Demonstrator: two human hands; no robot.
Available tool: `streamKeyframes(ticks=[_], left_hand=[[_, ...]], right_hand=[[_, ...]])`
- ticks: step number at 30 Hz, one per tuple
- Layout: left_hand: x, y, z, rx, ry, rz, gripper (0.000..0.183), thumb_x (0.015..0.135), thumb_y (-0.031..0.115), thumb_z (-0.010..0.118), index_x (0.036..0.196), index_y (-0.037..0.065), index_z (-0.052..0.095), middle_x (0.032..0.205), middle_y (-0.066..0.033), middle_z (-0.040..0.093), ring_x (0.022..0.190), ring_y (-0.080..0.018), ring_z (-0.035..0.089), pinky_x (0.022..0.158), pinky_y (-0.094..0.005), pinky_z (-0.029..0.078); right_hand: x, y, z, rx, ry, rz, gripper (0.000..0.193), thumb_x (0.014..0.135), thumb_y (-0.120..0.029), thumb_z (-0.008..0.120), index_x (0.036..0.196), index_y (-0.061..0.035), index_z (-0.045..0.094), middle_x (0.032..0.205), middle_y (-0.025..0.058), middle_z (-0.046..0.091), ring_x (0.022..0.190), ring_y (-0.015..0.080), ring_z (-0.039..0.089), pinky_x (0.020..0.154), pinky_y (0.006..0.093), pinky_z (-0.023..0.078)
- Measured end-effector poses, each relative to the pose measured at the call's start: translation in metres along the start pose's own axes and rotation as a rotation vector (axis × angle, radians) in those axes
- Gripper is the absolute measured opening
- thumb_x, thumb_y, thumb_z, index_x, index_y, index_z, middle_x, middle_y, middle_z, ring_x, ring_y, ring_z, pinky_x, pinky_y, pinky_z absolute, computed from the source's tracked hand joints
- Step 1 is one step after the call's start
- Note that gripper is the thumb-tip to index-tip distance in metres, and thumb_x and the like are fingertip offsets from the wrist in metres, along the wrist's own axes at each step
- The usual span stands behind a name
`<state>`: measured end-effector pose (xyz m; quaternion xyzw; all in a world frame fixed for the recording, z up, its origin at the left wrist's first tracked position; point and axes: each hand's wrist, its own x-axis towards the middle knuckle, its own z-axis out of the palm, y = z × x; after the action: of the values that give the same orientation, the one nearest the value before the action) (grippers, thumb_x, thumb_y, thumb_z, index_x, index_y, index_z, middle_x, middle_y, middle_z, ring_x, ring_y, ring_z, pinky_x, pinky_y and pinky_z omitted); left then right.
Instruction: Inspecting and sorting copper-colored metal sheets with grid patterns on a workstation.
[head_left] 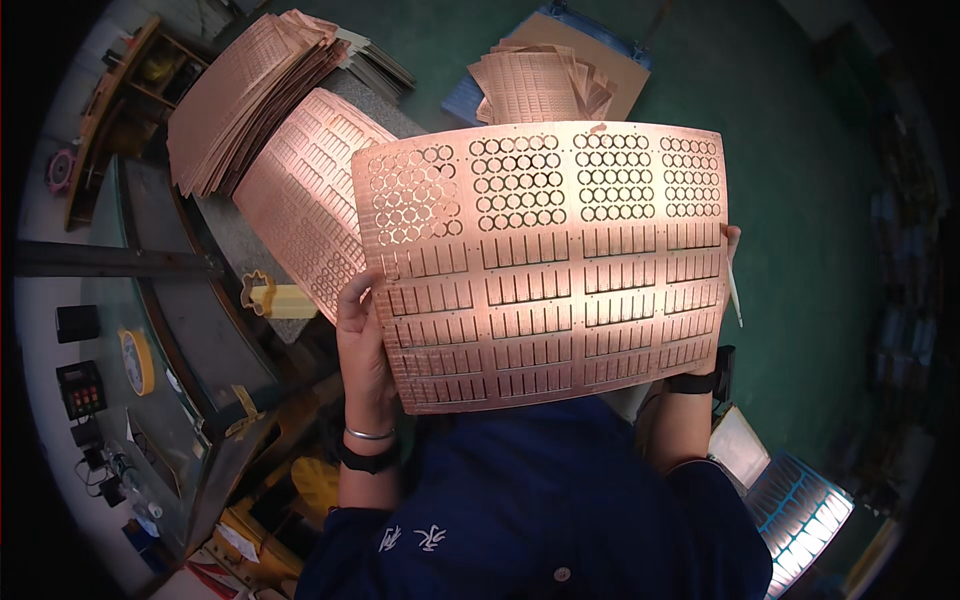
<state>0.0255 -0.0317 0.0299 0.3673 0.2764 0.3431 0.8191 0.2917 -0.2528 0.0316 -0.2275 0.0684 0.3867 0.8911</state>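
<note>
A large copper-coloured panel is held up in front of me, tilted so light glares on its middle. Rows of rings run along its far part, and rows of comb-like slots fill the rest. My left hand grips its left edge, fingers curled at the rim. Around the right edge closes my right hand, mostly hidden behind the panel. A thin white pointed stick juts out beside that hand; how it is held cannot be made out. Another patterned copper panel lies on the bench, partly covered by the held one.
Beyond, at the left, rises a tall stack of copper panels. More panels lie fanned on a brown board over a blue pallet. A yellow block and a yellow tape roll are at the left. The floor is green.
</note>
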Motion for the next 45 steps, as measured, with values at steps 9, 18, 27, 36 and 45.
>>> streamKeyframes(ticks=[9, 18, 27, 36, 45], left_hand=[[0.001, 0.004, -0.004, -0.024, -0.069, -0.044, 0.031, 0.096, 0.015, 0.039, 0.125, 0.007, 0.043, 0.126, -0.0145, 0.047, 0.113, -0.023, 0.049, 0.095, -0.0359, 0.044], [0.0, 0.005, 0.003, 0.001, -0.063, -0.029, 0.033, 0.094, 0.012, 0.042, 0.126, 0.003, 0.041, 0.124, -0.014, 0.05, 0.113, -0.0203, 0.05, 0.095, -0.0332, 0.042], [0.006, 0.002, 0.008, 0.066, -0.019, -0.006, 0.036, 0.092, 0.013, 0.05, 0.125, 0.005, 0.042, 0.124, -0.0135, 0.049, 0.113, -0.0205, 0.05, 0.097, -0.0332, 0.04], [0.014, 0.0, 0.011, 0.011, 0.09, -0.016, 0.032, 0.091, 0.009, 0.049, 0.122, 0.006, 0.044, 0.118, -0.0137, 0.053, 0.108, -0.0204, 0.053, 0.094, -0.034, 0.042], [0.039, -0.001, 0.005, 0.163, 0.075, -0.182, 0.052, 0.093, 0.015, 0.047, 0.14, 0.008, 0.025, 0.127, -0.0213, 0.046, 0.11, -0.0231, 0.053, 0.089, -0.0352, 0.046]], right_hand=[[-0.005, 0.004, 0.01, -0.031, 0.005, -0.023, 0.044, 0.085, -0.039, 0.056, 0.114, -0.0048, 0.052, 0.108, 0.0143, 0.059, 0.094, 0.0254, 0.061, 0.074, 0.0366, 0.056], [-0.004, 0.005, 0.01, -0.017, -0.007, -0.034, 0.053, 0.084, -0.04, 0.056, 0.119, -0.0015, 0.048, 0.112, 0.0168, 0.057, 0.095, 0.0269, 0.061, 0.075, 0.0365, 0.056], [0.003, 0.004, 0.016, -0.04, 0.045, -0.011, 0.061, 0.08, -0.036, 0.056, 0.123, 0.0045, 0.041, 0.11, 0.021, 0.053, 0.09, 0.0291, 0.062, 0.069, 0.0331, 0.058], [0.005, 0.004, 0.004, -0.349, 0.033, -0.274, 0.052, 0.095, -0.024, 0.041, 0.136, 0.0051, 0.026, 0.131, 0.0214, 0.043, 0.115, 0.0265, 0.051, 0.094, 0.0365, 0.045], [0.046, -0.012, -0.055, -0.511, 0.193, -0.047, 0.033, 0.095, -0.015, 0.044, 0.12, 0.0062, 0.046, 0.112, 0.0169, 0.058, 0.096, 0.0203, 0.062, 0.084, 0.0307, 0.051]])
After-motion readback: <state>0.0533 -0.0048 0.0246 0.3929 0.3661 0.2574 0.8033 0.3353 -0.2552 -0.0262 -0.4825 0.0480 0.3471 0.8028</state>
